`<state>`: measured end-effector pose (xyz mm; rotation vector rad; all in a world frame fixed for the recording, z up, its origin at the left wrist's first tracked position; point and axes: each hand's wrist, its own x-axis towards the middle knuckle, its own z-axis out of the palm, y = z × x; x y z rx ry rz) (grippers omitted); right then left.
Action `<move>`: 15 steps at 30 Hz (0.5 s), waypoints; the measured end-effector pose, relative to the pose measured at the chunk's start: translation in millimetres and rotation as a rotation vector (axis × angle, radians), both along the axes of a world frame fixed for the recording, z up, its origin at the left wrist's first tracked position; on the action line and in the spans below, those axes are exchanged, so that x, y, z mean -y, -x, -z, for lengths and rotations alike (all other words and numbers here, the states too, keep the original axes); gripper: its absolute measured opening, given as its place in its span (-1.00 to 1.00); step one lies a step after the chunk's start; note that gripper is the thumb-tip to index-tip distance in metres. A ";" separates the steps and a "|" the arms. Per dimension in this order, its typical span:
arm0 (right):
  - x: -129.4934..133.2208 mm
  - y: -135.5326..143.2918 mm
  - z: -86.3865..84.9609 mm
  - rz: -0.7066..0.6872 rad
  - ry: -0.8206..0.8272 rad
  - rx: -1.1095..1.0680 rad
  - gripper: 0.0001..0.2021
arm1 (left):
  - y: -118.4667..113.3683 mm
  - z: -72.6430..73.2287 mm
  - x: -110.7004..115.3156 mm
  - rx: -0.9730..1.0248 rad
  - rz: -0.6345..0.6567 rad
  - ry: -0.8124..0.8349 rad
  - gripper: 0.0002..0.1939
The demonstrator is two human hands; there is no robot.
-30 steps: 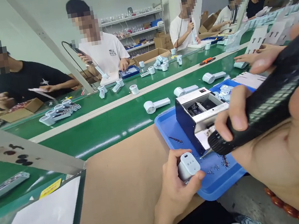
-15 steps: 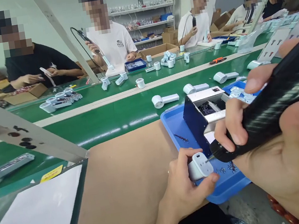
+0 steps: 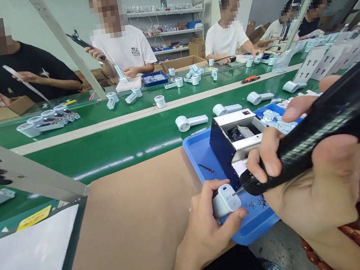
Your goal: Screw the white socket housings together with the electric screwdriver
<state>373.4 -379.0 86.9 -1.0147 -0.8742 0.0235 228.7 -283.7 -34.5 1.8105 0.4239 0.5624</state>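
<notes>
My left hand [image 3: 202, 228] is closed around a pale blue-white plastic housing [image 3: 224, 203], thumb and fingers at its sides. The housing's flat end, with a small rectangular slot and small holes, faces the tool. In my right hand [image 3: 313, 191] is a thick black electric screwdriver [image 3: 326, 117], tilted down to the left. Its thin bit meets the housing's end face; whether a screw sits under the tip is too small to tell. Below and behind both hands lies a blue tray [image 3: 192, 151] with loose screws [image 3: 253, 205] and a box-shaped screw feeder [image 3: 224, 148].
Brown board [image 3: 131, 219] covers the bench on my left, beside a white sheet [image 3: 33, 260]. Beyond runs a green conveyor [image 3: 117, 144] carrying several pale housings [image 3: 191, 121]. A slanted metal post [image 3: 32, 168] rises at left. Co-workers sit across the conveyor.
The whole view has shifted, so things appear further left. My hands keep the screwdriver bit against the housing's end. Across the conveyor, a co-worker in white has lowered a black tool.
</notes>
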 end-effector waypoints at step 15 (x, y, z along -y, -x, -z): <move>93.7 -74.8 61.7 0.263 -0.018 -0.276 -0.50 | 23.6 -69.5 -78.1 -0.155 -0.015 -0.621 -0.61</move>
